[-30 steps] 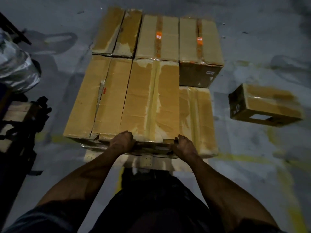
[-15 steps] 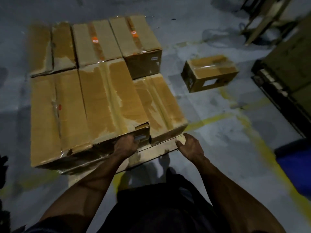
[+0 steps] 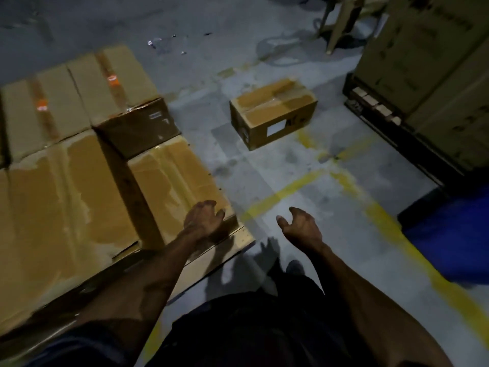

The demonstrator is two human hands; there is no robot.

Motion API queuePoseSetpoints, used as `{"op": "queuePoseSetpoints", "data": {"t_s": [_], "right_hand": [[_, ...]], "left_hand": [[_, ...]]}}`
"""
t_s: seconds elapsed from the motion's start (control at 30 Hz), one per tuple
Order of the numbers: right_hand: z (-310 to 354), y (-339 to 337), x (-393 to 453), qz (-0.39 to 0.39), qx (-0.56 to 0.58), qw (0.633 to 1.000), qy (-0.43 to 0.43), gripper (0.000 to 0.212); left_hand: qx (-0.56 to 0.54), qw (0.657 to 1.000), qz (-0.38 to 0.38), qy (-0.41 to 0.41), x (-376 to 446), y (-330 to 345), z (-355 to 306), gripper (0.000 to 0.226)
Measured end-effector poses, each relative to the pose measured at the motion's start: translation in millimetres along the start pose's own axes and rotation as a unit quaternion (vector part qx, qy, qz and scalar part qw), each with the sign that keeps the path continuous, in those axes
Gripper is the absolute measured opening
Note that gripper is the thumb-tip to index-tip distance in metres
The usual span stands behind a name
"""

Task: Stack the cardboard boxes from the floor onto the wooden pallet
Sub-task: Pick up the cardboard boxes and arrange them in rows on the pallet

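Note:
Several taped cardboard boxes fill the wooden pallet [image 3: 219, 258] on the left; the big near box [image 3: 60, 197] stands higher than the low box [image 3: 174, 176] at the pallet's right corner. One small cardboard box [image 3: 274, 112] with a white label lies alone on the floor ahead. My left hand [image 3: 203, 221] hovers over the near corner of the low box, fingers loosely curled, holding nothing. My right hand [image 3: 300, 226] hangs in the air above the floor, fingers loosely curled and empty.
A tall stack of cartons on a dark pallet [image 3: 423, 83] stands at the right. A blue object [image 3: 449, 239] lies on the floor at right. Yellow floor lines [image 3: 285, 192] cross the grey concrete. Pale chair legs [image 3: 341, 19] stand at the back.
Both hands have let go of the big box's front edge and lifted away. My view has swung right, toward the lone box on the floor.

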State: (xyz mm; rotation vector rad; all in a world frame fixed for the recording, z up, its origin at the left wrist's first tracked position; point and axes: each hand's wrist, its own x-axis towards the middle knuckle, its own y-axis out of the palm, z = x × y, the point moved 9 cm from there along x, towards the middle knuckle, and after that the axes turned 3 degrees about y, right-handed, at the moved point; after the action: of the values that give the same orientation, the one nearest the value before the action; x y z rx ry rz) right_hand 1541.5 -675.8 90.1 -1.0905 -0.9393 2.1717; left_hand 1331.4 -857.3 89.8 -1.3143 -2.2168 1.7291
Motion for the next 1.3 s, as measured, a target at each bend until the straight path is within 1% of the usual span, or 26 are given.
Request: {"op": "queuePoseSetpoints", "data": {"t_s": [0.1,0.17,0.27,0.4,0.47,0.57,0.73,0.87,1.0,1.1,1.2,1.3], "right_hand": [[-25,-56,50,0.006,-0.002,1.000,-0.014,0.068],[-35,-97,80,-0.003,-0.003,1.000,-0.026,0.067],[-46,-156,120,-0.009,0.002,1.000,-0.026,0.068],[-53,-210,174,-0.009,0.002,0.999,-0.044,0.069],[-55,-230,204,-0.016,-0.005,0.999,-0.049,0.068],[-57,-255,262,-0.005,-0.022,0.998,-0.058,0.069],[-39,-303,370,0.003,-0.063,0.992,-0.106,0.067],[-16,-346,442,0.009,-0.091,0.987,-0.132,0.064],[11,-394,504,0.002,-0.092,0.985,-0.145,0.055],[32,-418,553,0.017,-0.083,0.984,-0.154,0.053],[54,-436,603,0.018,-0.072,0.976,-0.206,0.050],[69,-446,658,0.053,-0.093,0.963,-0.248,0.055]], "left_hand": [[-0.009,1.000,-0.005,-0.021,45,4,-62,0.054],[-0.022,0.999,-0.006,-0.029,70,4,-104,0.057],[-0.028,0.999,-0.006,-0.015,104,-6,-164,0.061],[-0.038,0.999,-0.026,-0.020,154,-21,-220,0.061],[-0.051,0.998,-0.030,-0.023,183,-26,-238,0.062],[-0.063,0.997,-0.033,-0.031,234,-26,-258,0.061],[-0.106,0.990,-0.024,-0.094,328,-20,-283,0.062],[-0.124,0.983,-0.017,-0.131,394,-38,-313,0.061],[-0.119,0.980,-0.057,-0.148,443,-80,-346,0.056],[-0.124,0.974,-0.092,-0.166,473,-108,-363,0.049],[-0.137,0.960,-0.119,-0.212,498,-119,-370,0.045],[-0.172,0.937,-0.143,-0.268,518,-116,-388,0.044]]}}
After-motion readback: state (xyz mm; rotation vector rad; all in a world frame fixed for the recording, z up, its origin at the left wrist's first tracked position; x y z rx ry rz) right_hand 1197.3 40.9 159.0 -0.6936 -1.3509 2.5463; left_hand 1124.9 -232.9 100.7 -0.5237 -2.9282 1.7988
